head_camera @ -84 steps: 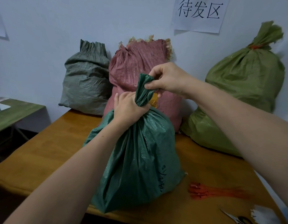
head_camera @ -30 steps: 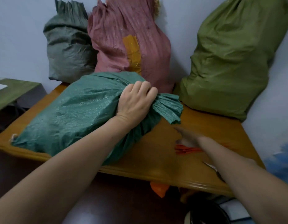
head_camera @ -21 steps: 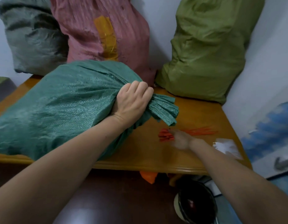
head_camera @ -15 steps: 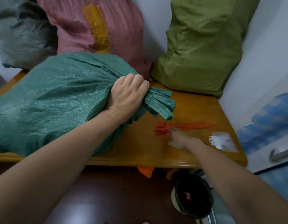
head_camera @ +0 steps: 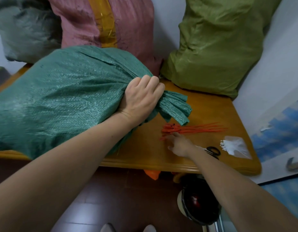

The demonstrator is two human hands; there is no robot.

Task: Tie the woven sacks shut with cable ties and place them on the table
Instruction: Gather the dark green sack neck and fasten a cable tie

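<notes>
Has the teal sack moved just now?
Yes: the teal sack stood upright before the pink sack; now it lies on the table, neck rightward.

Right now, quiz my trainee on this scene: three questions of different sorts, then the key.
1. True or false: the left hand grips the green sack at its gathered neck.
2. The right hand reaches to which? A) scissors B) orange ties C) olive sack
3. Fill in: the green sack lies on its ____ on the table.
Key: 1 true; 2 B; 3 side.
</notes>
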